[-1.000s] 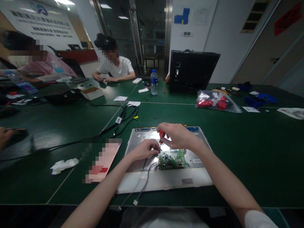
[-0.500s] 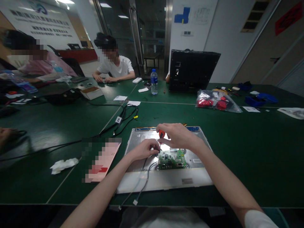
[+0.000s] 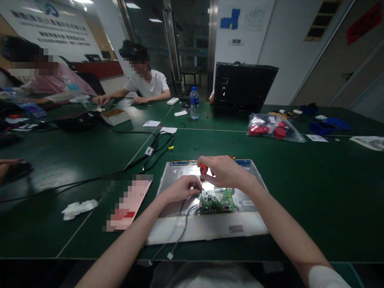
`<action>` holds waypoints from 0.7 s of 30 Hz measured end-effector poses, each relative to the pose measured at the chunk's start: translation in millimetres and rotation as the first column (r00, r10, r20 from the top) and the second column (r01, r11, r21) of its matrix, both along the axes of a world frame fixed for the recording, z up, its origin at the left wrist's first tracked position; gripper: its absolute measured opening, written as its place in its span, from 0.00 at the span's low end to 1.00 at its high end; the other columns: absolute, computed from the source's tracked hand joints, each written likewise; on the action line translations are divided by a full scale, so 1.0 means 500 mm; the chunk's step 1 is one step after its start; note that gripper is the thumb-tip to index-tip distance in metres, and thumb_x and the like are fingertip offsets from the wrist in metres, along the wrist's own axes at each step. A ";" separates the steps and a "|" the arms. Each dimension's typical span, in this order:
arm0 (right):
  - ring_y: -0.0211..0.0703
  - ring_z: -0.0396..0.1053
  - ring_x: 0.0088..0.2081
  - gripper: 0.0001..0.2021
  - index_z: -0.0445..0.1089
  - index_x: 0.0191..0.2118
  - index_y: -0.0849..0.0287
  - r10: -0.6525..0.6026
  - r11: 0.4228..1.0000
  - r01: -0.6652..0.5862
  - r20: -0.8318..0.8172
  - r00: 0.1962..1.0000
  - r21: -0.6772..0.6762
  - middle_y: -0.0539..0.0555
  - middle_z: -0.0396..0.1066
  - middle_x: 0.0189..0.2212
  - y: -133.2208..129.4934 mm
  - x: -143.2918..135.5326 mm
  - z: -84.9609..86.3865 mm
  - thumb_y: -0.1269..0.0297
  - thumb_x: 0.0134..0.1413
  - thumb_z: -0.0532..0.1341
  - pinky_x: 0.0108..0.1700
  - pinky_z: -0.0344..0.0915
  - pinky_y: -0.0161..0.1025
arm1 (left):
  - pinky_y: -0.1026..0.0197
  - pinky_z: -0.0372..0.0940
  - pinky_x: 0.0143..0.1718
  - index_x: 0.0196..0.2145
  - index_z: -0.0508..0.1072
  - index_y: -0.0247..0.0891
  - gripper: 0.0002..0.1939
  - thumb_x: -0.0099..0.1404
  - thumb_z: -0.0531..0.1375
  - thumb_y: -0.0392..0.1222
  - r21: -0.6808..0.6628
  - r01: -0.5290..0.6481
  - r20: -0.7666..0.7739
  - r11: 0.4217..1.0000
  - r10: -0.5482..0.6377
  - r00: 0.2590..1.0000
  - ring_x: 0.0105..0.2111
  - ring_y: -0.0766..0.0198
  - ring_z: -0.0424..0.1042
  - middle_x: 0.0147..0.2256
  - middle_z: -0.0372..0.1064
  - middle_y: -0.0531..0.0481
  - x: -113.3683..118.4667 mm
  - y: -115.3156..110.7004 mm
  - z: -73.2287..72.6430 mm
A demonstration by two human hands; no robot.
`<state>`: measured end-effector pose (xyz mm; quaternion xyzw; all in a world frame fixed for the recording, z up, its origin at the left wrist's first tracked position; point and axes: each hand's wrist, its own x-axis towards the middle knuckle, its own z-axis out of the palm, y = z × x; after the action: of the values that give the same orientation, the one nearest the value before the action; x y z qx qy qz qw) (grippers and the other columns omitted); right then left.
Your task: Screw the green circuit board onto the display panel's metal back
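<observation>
A flat metal panel [image 3: 249, 229] lies on the green table, with a green circuit board [image 3: 220, 201] on its middle. My right hand [image 3: 221, 170] grips a red-and-black screwdriver [image 3: 203, 168] held upright, its tip down at the board's upper left corner. Beside that tip, my left hand [image 3: 183, 188] has its fingers curled together at the board's edge; whatever is between them is hidden. Thin cables with a white connector [image 3: 170, 255] run from the board's left side over the panel's front edge.
Left of the panel lie a pink packet [image 3: 136, 197], a crumpled tissue [image 3: 79, 209] and black cables [image 3: 137, 162]. Farther back stand a water bottle [image 3: 194, 105], a black monitor [image 3: 244, 90] and a plastic bag of red items [image 3: 274, 128]. Two people sit at the far left.
The person in the white shirt has stretched one hand leftward toward the open box. My hands and the screwdriver stay nearly in place.
</observation>
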<state>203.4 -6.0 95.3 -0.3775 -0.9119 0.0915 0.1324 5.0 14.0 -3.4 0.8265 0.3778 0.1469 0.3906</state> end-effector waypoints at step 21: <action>0.38 0.66 0.31 0.12 0.62 0.45 0.58 0.036 0.999 -0.036 -0.010 0.999 -0.032 0.52 0.72 0.36 -0.006 0.007 0.009 0.67 0.55 0.59 0.29 0.52 0.35 | 0.64 0.62 0.34 0.33 0.73 0.36 0.04 0.58 0.60 0.36 0.002 0.028 0.027 1.000 -0.028 0.999 0.31 0.64 0.67 0.30 0.70 0.52 -0.004 0.005 -0.013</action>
<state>206.7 -9.0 100.0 -0.3627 -0.9164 0.1103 0.1288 2.8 16.6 -9.9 0.8300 0.3607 0.1528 0.3972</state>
